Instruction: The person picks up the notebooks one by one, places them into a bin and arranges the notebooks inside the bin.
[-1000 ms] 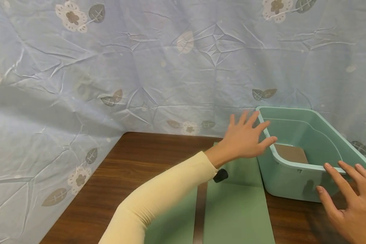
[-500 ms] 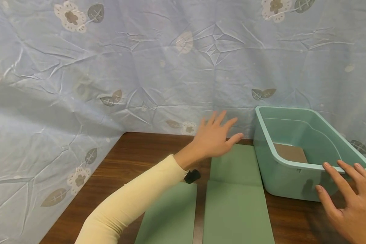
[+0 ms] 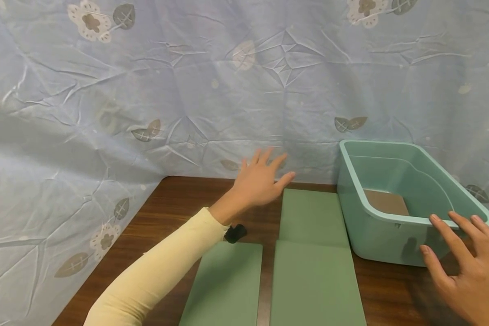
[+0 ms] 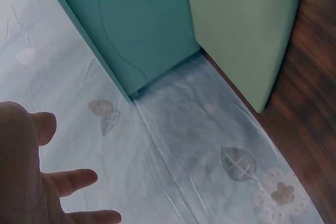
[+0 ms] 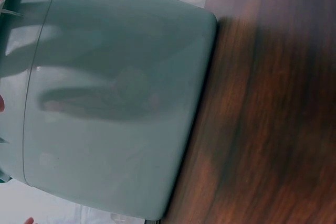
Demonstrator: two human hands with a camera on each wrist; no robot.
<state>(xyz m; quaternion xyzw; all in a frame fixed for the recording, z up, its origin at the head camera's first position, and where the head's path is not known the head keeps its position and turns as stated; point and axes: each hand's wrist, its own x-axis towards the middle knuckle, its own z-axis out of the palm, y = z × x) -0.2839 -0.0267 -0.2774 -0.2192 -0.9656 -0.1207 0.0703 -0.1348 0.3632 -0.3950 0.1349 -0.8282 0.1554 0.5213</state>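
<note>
My left hand (image 3: 257,183), fingers spread and holding nothing, hovers over the back of the table, left of the green boards. The left wrist view shows its fingers (image 4: 73,182) straight, in front of the patterned cloth. My right hand (image 3: 470,267) is spread at the near right corner of a teal plastic bin (image 3: 391,240), fingertips right at its rim. A brown flat piece (image 3: 386,202) lies on the bin's floor. Two green boards, one nearer (image 3: 315,283) and one farther (image 3: 314,213), lie in line beside the bin; a third green board (image 3: 228,285) lies to their left, partly under my sleeve.
A grey-blue cloth (image 3: 228,90) with flowers and leaves hangs behind and left of the dark wooden table (image 3: 179,203). The bin stands against this cloth at the back right. A narrow strip of table runs between the left board and the right ones.
My left hand has swept left, from beside the bin's rim to left of the far green board, uncovering that board. The right hand and the bin have stayed put.
</note>
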